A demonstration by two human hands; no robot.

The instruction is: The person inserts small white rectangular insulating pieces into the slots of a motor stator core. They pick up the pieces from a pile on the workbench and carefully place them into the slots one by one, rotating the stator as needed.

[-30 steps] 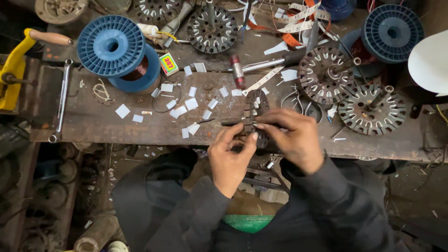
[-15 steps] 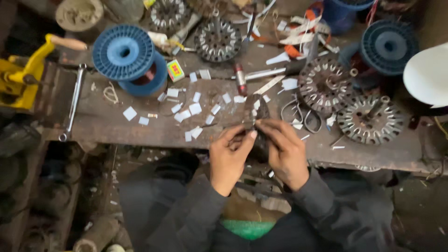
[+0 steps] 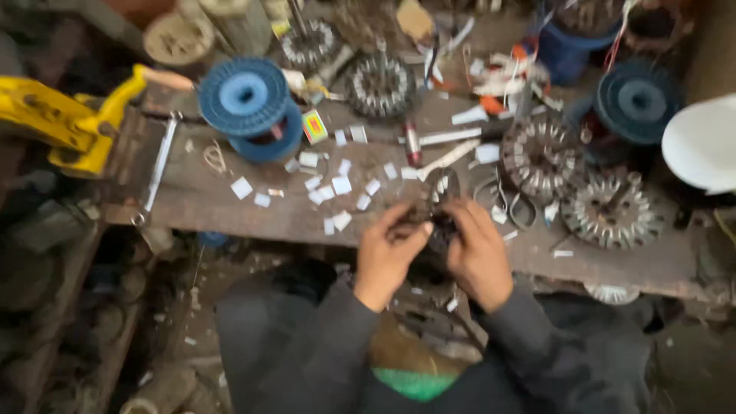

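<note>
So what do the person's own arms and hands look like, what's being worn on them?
Both hands are bare: no gloves, and no rings or watch can be made out in this blurred view. The left hand and the right hand each come out of a long, dark grey sleeve that reaches the wrist. The sleeves look like plain, loose cloth without visible markings or stripes.

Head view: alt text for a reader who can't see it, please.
Both hands, left hand and right hand, grip a dark round stator at the edge of a worn workbench. White paper slips, blue wire spools and more stators lie around; the image is blurred.
</note>
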